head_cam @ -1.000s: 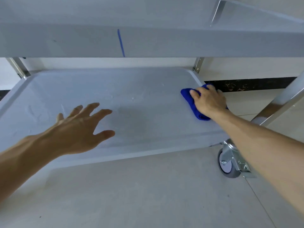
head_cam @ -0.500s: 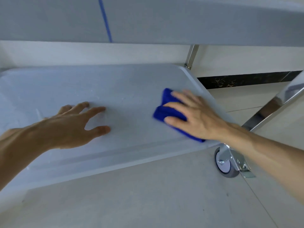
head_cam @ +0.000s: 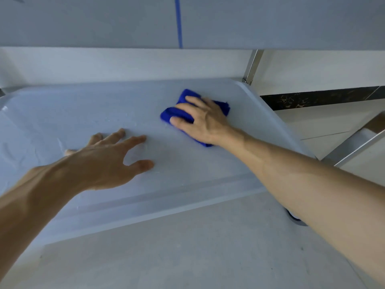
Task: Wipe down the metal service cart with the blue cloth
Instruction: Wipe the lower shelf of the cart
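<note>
Right hand point(head_cam: 205, 119): fingers nearly straight, pressing folded blue terry cloth point(head_cam: 224, 106) onto matte grey metal cart shelf point(head_cam: 73, 109), centre frame. Left hand point(head_cam: 104, 161): fingers splayed, flat on shelf.

A pale grey tiled floor point(head_cam: 187, 257) fills the lower part of the view, crossed by thin grout lines on the right. Behind, a plain white wall point(head_cam: 125, 63) runs across the middle, and along its foot on the right lies a dark, speckled skirting band point(head_cam: 316, 100) that looks like polished stone. The light is soft and even, with a cool bluish cast and only faint shadows on the floor.
</note>
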`<action>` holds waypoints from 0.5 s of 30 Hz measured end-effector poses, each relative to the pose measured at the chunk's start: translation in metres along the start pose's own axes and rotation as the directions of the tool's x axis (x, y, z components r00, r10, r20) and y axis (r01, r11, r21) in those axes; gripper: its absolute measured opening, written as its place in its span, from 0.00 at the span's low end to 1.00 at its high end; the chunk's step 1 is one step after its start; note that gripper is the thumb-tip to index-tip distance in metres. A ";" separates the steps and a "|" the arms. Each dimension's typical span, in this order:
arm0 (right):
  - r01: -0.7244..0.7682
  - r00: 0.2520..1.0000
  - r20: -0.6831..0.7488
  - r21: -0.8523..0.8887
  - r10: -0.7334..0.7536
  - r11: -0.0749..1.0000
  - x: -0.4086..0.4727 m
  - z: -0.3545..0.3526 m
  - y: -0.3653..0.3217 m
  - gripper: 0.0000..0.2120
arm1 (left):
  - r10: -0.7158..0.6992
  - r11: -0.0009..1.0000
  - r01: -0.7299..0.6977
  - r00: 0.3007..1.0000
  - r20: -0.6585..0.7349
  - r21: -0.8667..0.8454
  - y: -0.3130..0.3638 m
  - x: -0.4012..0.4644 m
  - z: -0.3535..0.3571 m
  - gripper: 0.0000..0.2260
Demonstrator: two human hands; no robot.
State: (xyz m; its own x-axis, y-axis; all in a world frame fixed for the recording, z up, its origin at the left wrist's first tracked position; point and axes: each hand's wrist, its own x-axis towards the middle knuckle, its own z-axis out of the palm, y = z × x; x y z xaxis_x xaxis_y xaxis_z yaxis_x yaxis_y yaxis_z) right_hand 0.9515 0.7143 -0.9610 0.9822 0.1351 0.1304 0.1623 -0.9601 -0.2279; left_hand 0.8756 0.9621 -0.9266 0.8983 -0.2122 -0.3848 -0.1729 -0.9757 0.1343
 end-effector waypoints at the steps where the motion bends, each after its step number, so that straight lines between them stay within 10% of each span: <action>1: 0.099 0.995 -0.009 0.028 -0.098 0.995 -0.013 -0.001 -0.002 0.27 | -0.006 1.000 0.006 1.000 0.001 -0.003 0.000 0.000 0.000 0.45; 6: 0.303 0.941 0.100 0.178 -0.324 0.936 -0.070 -0.036 0.057 0.28 | 0.003 1.000 -0.003 0.999 -0.033 0.012 -0.003 0.000 0.004 0.42; 15: -0.438 0.898 -0.042 0.005 0.438 0.899 0.049 -0.035 0.125 0.30 | -0.026 1.000 0.026 0.999 -0.034 -0.005 -0.002 0.001 0.003 0.42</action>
State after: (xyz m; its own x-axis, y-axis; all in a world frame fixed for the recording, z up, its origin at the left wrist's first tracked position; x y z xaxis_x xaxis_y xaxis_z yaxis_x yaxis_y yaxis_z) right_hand 1.0164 0.5924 -0.9490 0.9491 -0.3096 0.0580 -0.2841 -0.9208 -0.2671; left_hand 0.8753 0.9638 -0.9299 0.9158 -0.1847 -0.3567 -0.1475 -0.9806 0.1292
